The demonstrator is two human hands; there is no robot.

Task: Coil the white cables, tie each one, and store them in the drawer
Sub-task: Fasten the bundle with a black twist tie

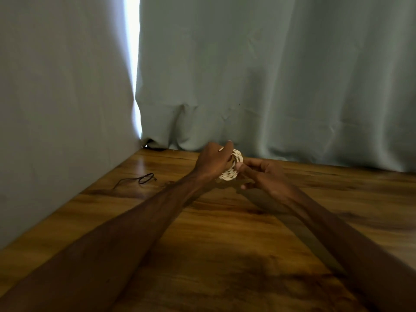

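holding a white cable coil between them, both hands hover just above the wooden table, toward its far side. the left hand curls its fingers round the coil's left side, with one fingertip raised over the top of the loops. the right hand meets it from the right, thumb and fingers curled and pinching the coil's right edge. the coil stands roughly upright between the two hands and touches both. its loops are bunched and overlapping, and its lower part is partly hidden by fingers. a thin pale sliver shows at the left hand's knuckles, too small to tell whether it is a cable end or a tie. a black cable lies on the table well left of the hands. a grey-green curtain hangs behind the table's far edge, with a bright slit of light at its left.
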